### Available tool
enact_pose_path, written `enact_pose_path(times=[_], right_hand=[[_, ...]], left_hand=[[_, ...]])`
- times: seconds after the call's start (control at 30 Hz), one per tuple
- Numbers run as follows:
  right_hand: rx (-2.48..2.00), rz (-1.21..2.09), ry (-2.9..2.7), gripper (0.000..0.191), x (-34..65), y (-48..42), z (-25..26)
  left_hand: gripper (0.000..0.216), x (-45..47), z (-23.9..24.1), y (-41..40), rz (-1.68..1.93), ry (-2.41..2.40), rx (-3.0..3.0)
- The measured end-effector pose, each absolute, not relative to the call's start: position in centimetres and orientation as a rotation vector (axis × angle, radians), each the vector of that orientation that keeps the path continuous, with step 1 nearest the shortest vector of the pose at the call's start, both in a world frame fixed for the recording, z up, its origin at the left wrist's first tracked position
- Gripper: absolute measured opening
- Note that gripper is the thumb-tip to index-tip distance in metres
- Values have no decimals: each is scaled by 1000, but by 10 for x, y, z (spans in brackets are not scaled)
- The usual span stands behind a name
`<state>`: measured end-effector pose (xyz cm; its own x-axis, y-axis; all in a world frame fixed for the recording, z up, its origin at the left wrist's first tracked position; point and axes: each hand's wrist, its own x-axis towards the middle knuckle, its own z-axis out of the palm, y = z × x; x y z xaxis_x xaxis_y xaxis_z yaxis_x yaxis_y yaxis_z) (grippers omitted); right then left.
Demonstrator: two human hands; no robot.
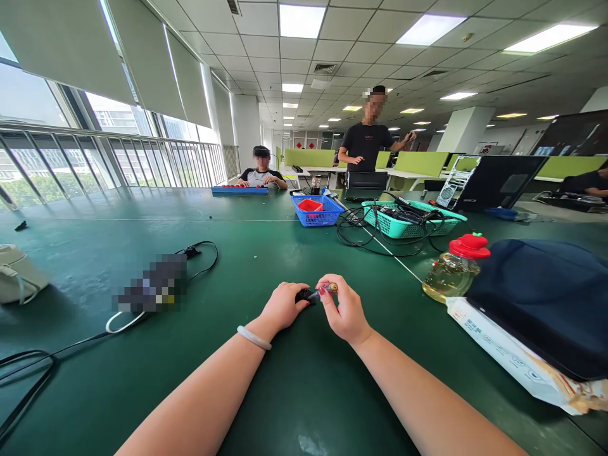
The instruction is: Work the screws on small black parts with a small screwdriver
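Note:
My left hand (281, 306) rests low over the green table (256, 392), its fingers closed around a small black object (303, 295) whose kind I cannot make out. From the right, my right hand (348, 311) pinches a slim pen-like tool (332, 288) with a gold-brown end. The tool's grey front part points left and meets, or nearly meets, the black object; whether they touch is hidden by the fingers. A pale bangle (254, 337) circles my left wrist.
Left lie a blurred dark device (156, 285) and cables. Ahead stand a blue basket (317, 217) and a green basket (403, 227) with black cables. Right are a red-lidded bottle (453, 272), wipes pack (508, 348) and dark bag (546, 297). Two people are beyond.

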<state>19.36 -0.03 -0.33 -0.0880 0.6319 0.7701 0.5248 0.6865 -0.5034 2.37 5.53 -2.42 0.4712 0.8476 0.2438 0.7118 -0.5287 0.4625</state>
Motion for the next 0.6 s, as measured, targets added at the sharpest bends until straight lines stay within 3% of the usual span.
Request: enact_pose_path(times=[0.6], right_hand=[[-871, 71, -1817, 12, 191, -3, -1]], left_hand=[[29, 23, -26, 57, 688, 1295, 2434]])
